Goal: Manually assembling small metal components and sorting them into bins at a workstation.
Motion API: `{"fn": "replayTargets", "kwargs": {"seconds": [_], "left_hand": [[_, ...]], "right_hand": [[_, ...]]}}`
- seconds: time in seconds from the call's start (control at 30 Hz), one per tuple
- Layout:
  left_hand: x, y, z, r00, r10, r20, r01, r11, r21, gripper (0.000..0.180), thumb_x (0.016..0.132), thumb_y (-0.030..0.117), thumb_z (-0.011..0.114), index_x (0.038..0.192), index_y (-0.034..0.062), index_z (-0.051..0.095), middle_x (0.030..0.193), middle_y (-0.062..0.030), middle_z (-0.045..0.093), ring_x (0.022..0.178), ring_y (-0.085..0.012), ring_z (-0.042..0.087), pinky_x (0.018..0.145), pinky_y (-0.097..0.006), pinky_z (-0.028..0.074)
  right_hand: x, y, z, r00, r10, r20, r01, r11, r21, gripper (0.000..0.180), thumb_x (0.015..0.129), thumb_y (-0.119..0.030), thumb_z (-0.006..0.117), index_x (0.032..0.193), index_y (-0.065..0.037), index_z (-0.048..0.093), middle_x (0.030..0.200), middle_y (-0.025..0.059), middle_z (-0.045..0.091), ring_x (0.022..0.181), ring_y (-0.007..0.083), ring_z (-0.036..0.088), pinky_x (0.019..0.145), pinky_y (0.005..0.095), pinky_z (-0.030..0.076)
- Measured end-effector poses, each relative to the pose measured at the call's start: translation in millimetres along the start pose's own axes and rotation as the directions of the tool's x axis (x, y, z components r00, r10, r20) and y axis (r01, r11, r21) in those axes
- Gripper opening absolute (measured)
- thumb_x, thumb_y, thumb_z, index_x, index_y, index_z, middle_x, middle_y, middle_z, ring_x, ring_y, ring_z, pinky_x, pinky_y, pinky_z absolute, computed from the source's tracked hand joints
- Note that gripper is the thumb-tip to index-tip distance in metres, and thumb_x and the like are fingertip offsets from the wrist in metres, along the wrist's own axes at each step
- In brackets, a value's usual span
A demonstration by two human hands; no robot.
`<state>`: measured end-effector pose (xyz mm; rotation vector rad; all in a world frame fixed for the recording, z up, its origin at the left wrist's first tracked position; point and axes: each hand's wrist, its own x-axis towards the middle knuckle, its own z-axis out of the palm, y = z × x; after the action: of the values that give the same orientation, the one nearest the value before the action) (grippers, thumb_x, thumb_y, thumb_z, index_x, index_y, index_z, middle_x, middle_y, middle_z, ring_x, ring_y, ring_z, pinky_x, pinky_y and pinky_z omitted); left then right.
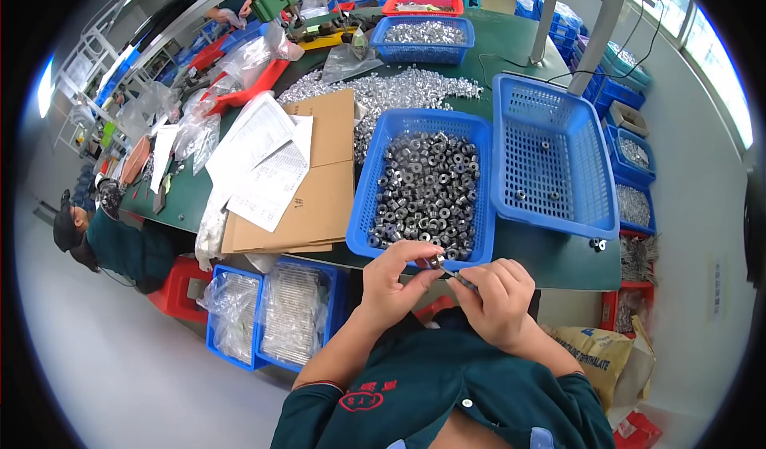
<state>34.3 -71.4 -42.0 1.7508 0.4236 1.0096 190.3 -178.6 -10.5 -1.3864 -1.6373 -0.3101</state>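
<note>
Between thumb and forefinger, my left hand (391,285) pinches a small shiny metal ring-shaped part (436,261). My right hand (501,299) is closed around a slim tool (463,281), its thin tip up against the part; the exact kind of tool is too small to make out. Both hands are over the table's front edge, by the near end of a blue basket (365,198). Many similar dark-and-silver metal rings (431,186) fill that basket. To its right, a second blue basket (550,171) holds 3 such rings, spread over its bottom.
Cardboard (331,182) with paper sheets (267,190) lies left of the baskets. Behind is a heap of small silver parts (399,90). A couple of loose rings (598,244) sit by the right basket's near corner. A co-worker (120,238) sits at the left.
</note>
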Motion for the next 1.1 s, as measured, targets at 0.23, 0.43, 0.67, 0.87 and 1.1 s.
{"fn": "replayTargets", "kwargs": {"seconds": [0.23,0.43,0.67,0.87,1.1], "left_hand": [[4.2,1.1,3.6,0.994,0.111,-0.006,-0.109,0.982,0.154,0.037,0.076,-0.007,0.075,0.110,0.0048,0.067,0.102,-0.0095,0.069,0.085,-0.0187,0.067,0.073,-0.029,0.055],[5.3,3.3,1.3,0.993,0.112,0.048,-0.118,0.982,0.149,0.038,0.077,-0.009,0.074,0.111,0.0027,0.064,0.105,-0.0108,0.069,0.087,-0.0178,0.066,0.077,-0.029,0.054],[1.4,5.2,6.3,0.984,0.099,0.149,-0.104,0.994,0.027,0.046,0.077,-0.010,0.071,0.119,0.0038,0.057,0.109,-0.0111,0.070,0.099,-0.0217,0.070,0.085,-0.031,0.056],[4.3,9.0,3.2,0.952,-0.065,0.300,0.093,0.993,-0.079,0.042,0.082,-0.012,0.066,0.121,0.0014,0.057,0.109,-0.0129,0.071,0.102,-0.0199,0.069,0.086,-0.030,0.056],[11.7,17.2,-0.2,0.919,-0.103,0.380,0.150,0.984,-0.095,0.042,0.082,-0.012,0.066,0.121,-0.0020,0.056,0.109,-0.0162,0.069,0.104,-0.0231,0.068,0.090,-0.034,0.056]], "right_hand": [[-3.3,4.1,2.4,0.993,0.118,0.014,-0.119,0.992,0.040,0.020,0.072,-0.008,0.081,0.073,-0.005,0.060,0.063,0.0044,0.059,0.052,0.0217,0.054,0.049,0.0338,0.040],[-3.7,9.7,-12.8,0.953,0.301,0.034,-0.302,0.937,0.174,0.021,0.076,-0.012,0.080,0.070,-0.005,0.061,0.061,0.0060,0.058,0.050,0.0210,0.055,0.047,0.0315,0.041],[-4.1,16.5,-23.4,0.820,0.491,0.295,-0.571,0.742,0.352,0.016,0.082,-0.011,0.075,0.078,0.001,0.066,0.064,0.0060,0.060,0.054,0.0123,0.054,0.050,0.0262,0.040],[-6.5,33.3,-35.7,0.820,0.382,0.426,-0.546,0.746,0.382,0.014,0.079,-0.011,0.077,0.079,-0.001,0.067,0.066,0.0065,0.062,0.057,0.0138,0.058,0.051,0.0273,0.043],[-8.1,40.2,-31.7,0.958,0.198,0.209,-0.271,0.864,0.424,0.018,0.072,-0.006,0.080,0.083,-0.006,0.066,0.070,0.0073,0.061,0.061,0.0247,0.060,0.053,0.0331,0.045]]}}
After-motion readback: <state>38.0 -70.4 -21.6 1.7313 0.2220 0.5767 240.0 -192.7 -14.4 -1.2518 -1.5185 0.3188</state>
